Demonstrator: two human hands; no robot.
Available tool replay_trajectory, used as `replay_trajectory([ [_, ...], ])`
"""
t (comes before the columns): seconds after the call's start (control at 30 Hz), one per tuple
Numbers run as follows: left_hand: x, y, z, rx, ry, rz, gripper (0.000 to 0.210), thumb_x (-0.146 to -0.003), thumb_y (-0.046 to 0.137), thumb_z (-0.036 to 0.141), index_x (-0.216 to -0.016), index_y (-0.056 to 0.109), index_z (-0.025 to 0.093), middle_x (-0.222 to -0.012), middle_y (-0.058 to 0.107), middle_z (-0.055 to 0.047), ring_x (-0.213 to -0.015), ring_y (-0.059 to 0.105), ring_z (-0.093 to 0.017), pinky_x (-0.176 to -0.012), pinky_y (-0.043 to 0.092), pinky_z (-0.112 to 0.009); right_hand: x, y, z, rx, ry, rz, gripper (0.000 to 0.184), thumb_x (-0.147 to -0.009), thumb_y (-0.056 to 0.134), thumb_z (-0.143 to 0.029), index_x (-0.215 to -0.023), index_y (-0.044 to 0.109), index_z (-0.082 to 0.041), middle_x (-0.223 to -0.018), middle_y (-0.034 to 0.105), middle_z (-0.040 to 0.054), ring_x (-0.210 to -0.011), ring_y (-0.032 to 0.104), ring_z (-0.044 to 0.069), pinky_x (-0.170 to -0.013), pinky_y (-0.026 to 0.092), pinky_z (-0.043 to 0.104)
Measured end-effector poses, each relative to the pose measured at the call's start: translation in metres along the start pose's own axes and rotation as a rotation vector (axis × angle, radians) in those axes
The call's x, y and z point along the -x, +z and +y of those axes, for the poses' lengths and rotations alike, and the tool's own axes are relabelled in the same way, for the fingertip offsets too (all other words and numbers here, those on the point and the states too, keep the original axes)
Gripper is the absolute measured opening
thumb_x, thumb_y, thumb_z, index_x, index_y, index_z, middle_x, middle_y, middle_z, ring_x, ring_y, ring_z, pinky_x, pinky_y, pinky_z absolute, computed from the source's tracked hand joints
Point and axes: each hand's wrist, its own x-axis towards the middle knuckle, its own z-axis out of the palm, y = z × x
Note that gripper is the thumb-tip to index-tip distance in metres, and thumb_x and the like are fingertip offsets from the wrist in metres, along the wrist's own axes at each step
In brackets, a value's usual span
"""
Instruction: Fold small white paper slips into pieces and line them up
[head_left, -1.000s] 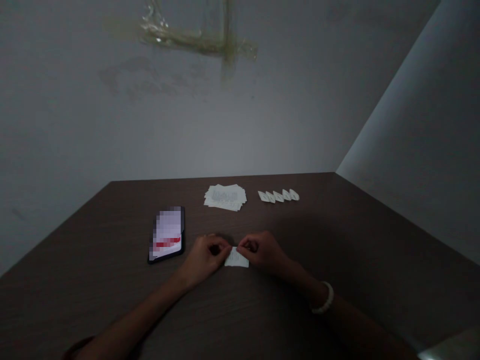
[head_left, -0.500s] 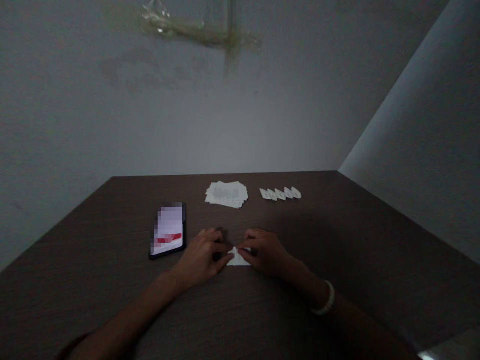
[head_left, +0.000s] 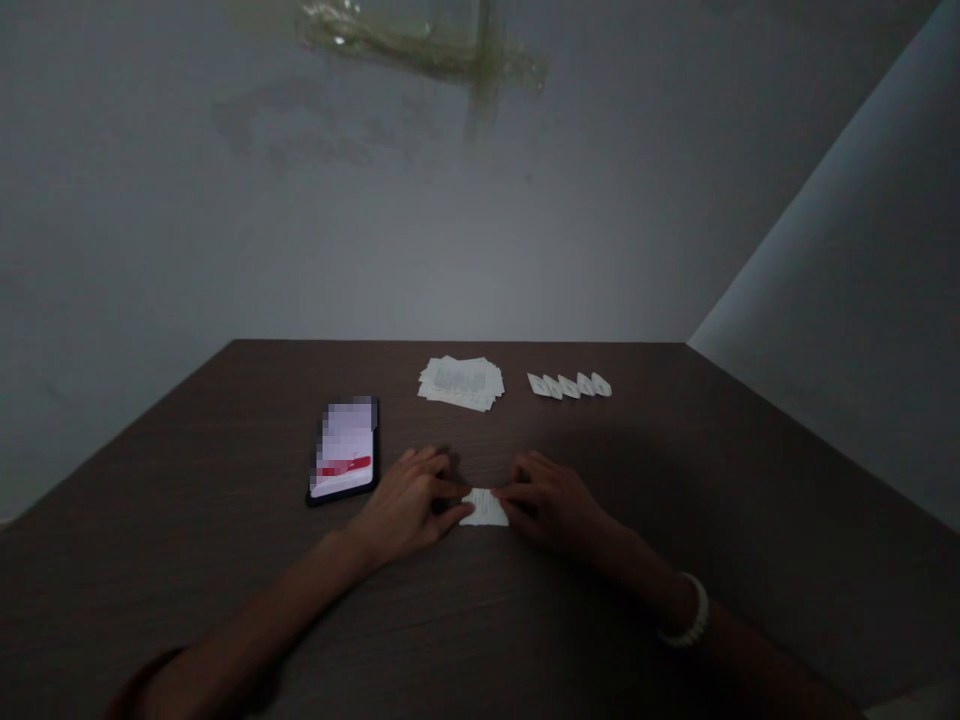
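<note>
A small white piece of printed paper (head_left: 484,507) lies on the brown table between my hands. My left hand (head_left: 412,505) pinches its left edge between thumb and fingers. At the right edge, the thumb and fingertips of my right hand (head_left: 551,500) are closed on the paper too. A pale beaded bracelet (head_left: 697,612) circles my right wrist. The paper's two side edges are partly covered by my fingertips.
A phone (head_left: 345,450) with a lit, blurred screen lies left of my left hand. Farther back is a loose stack of printed papers (head_left: 461,382). Several small folded papers (head_left: 568,386) form a row to its right. A wall (head_left: 465,250) rises behind the table (head_left: 420,630).
My right hand has shifted right along the paper to its right edge, uncovering more of its middle. My left hand keeps hold of the left edge. The camera view has moved slightly.
</note>
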Motion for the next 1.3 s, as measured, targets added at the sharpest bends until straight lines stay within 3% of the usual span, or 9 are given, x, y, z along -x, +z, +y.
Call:
replay_trajectory([
  [0.2, 0.001, 0.007, -0.005, -0.017, -0.001, 0.021, 0.026, -0.088, 0.059, 0.042, -0.103, 0.073, 0.027, -0.087, 0.059, -0.005, -0.092, 0.052, -0.026, -0.081, 0.039, -0.043, 0.015, -0.002, 0.005, -0.02, 0.056, 0.03, 0.02, -0.092, 0.054, -0.028, -0.103, 0.07, -0.024, -0.092, 0.058, 0.005, -0.086, 0.052, 0.017, -0.071, 0.041, 0.028],
  [0.47, -0.001, 0.003, -0.002, -0.004, 0.007, 0.006, 0.026, -0.089, 0.057, 0.043, -0.103, 0.073, 0.027, -0.088, 0.06, -0.006, -0.092, 0.053, -0.026, -0.078, 0.04, -0.04, 0.006, 0.007, 0.007, -0.027, 0.13, 0.051, 0.019, -0.091, 0.058, -0.033, -0.085, 0.071, -0.021, -0.088, 0.059, 0.0036, -0.086, 0.053, 0.016, -0.071, 0.041, 0.028],
  [0.87, -0.001, 0.002, -0.001, 0.0, -0.022, -0.017, 0.026, -0.088, 0.06, 0.041, -0.103, 0.074, 0.025, -0.089, 0.062, -0.007, -0.092, 0.054, -0.026, -0.08, 0.041, -0.041, 0.006, 0.004, 0.012, -0.084, 0.114, 0.001, 0.018, -0.086, 0.063, -0.038, -0.094, 0.072, -0.026, -0.091, 0.059, 0.003, -0.087, 0.054, 0.017, -0.074, 0.043, 0.029],
  [1.07, 0.0, 0.002, -0.003, 0.01, -0.023, -0.005, 0.029, -0.084, 0.064, 0.044, -0.104, 0.073, 0.026, -0.091, 0.061, -0.007, -0.096, 0.054, -0.028, -0.082, 0.043, -0.042, 0.01, 0.001, 0.01, -0.122, 0.121, -0.002, 0.028, -0.079, 0.069, -0.042, -0.1, 0.07, -0.024, -0.097, 0.059, 0.0047, -0.091, 0.054, 0.019, -0.08, 0.045, 0.032],
  [1.3, 0.0, -0.003, -0.004, 0.029, -0.011, -0.04, 0.034, -0.082, 0.065, 0.048, -0.107, 0.073, 0.026, -0.091, 0.06, -0.008, -0.095, 0.054, -0.029, -0.084, 0.043, -0.045, 0.007, -0.005, 0.003, -0.056, 0.112, -0.04, 0.023, -0.083, 0.065, -0.039, -0.097, 0.069, -0.021, -0.097, 0.059, 0.006, -0.091, 0.054, 0.019, -0.079, 0.044, 0.032],
])
